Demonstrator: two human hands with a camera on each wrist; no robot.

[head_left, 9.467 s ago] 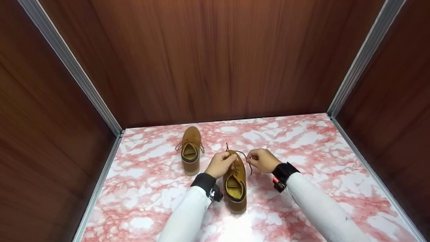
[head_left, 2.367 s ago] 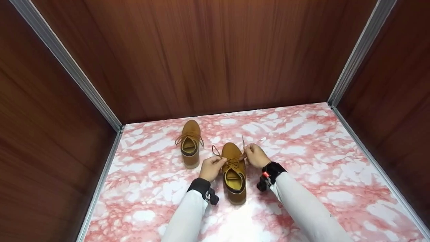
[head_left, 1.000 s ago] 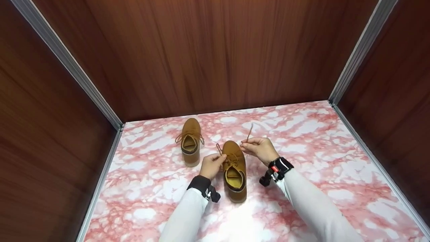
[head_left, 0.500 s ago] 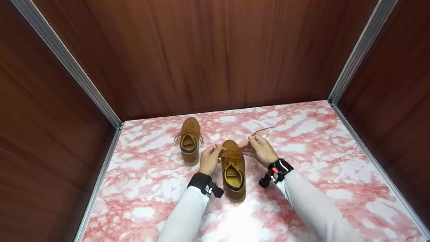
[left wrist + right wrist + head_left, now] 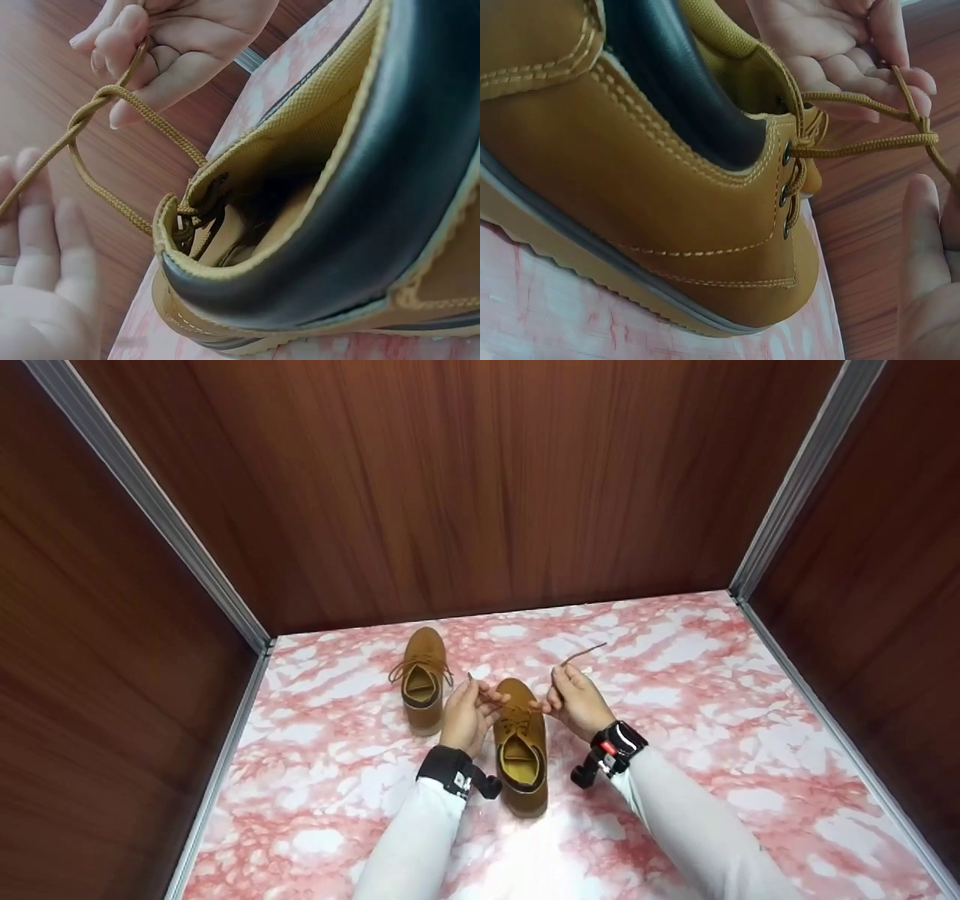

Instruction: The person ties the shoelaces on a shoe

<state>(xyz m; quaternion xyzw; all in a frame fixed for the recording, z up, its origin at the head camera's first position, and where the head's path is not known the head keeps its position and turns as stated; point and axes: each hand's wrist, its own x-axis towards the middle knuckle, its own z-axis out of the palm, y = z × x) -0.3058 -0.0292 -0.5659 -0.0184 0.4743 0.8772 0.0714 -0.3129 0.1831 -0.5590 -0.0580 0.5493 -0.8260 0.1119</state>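
Observation:
A tan lace-up shoe (image 5: 525, 799) stands with its toe away from me, between my two hands. My left hand (image 5: 459, 724), palm turned up, pinches one end of its shoelace (image 5: 172, 133) at the left of the toe. To the right, my right hand (image 5: 585, 706) pinches the other end, whose tip sticks out past the fingers. In the left wrist view the two lace strands cross in a twist, with a wide loop down to the eyelets. Extended fingers of my left hand (image 5: 37, 277) lie by the strand; that hand's actual pinch is outside this view.
A matching tan shoe (image 5: 425, 649) stands farther back on the left, its lace tied in a bow. The pink-and-white marbled surface (image 5: 697, 780) is bordered by brown wood-grain panels (image 5: 480, 495) at the back and both sides, with metal strips (image 5: 817, 472) at the corners.
Earlier the lace lay crossed lower over the shoe. My hands have since drawn its ends apart to either side; the left hand has turned palm up. The shoes stay in place.

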